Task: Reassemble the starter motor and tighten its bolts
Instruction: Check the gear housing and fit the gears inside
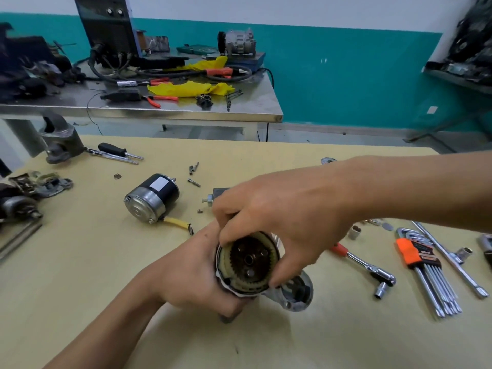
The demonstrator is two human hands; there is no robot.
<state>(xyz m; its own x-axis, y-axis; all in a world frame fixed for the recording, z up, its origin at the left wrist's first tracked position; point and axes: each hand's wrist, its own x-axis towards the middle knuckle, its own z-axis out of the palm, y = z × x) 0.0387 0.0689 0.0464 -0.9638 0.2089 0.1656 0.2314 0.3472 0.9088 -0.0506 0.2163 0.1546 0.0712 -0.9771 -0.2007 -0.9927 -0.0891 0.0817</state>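
On the table at left I see the motor body [151, 198] lying on its side, long axis running back-right, end cap toward me. My left hand [191, 276] grips the gear housing [247, 263], whose open end faces up at me. My right hand [279, 215] pinches its rim. A ratchet [370, 269] lies to the right.

The right hand [287, 217] hides most of the grey boxy metal part [219, 192] behind it. The left hand [202, 278] covers the underside of the silver gear housing [295, 294]. The picture's left edge cuts off the dark greasy motor part [16, 209].
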